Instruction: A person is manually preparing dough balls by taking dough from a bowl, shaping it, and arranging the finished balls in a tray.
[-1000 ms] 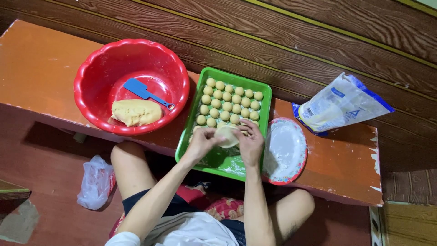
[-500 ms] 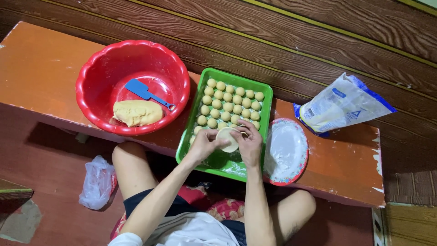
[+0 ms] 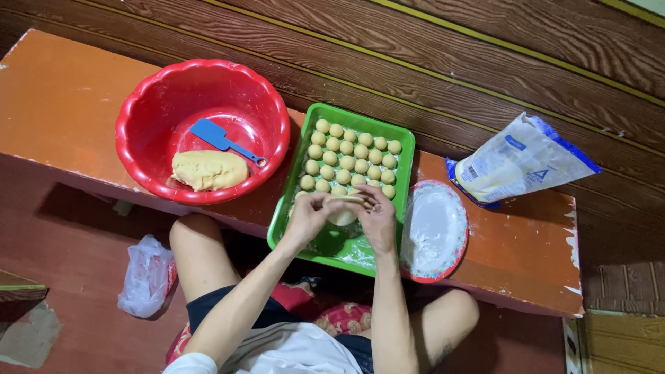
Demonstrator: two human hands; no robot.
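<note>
Pale dough disc (image 3: 342,216) now sits pinched between left hand (image 3: 309,216) and right hand (image 3: 377,218) fingers, slightly lower over green tray (image 3: 405,149) holding dough balls (image 3: 353,158). Red basin (image 3: 149,111) holds dough lump (image 3: 208,170), blue spatula (image 3: 216,136).

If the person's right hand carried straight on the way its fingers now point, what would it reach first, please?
Most likely the rows of small dough balls in the green tray: the right hand points up-frame toward them, though its height above them is unclear.

Low orange bench (image 3: 76,104), dark wood-grain floor (image 3: 485,62), red floor below.
</note>
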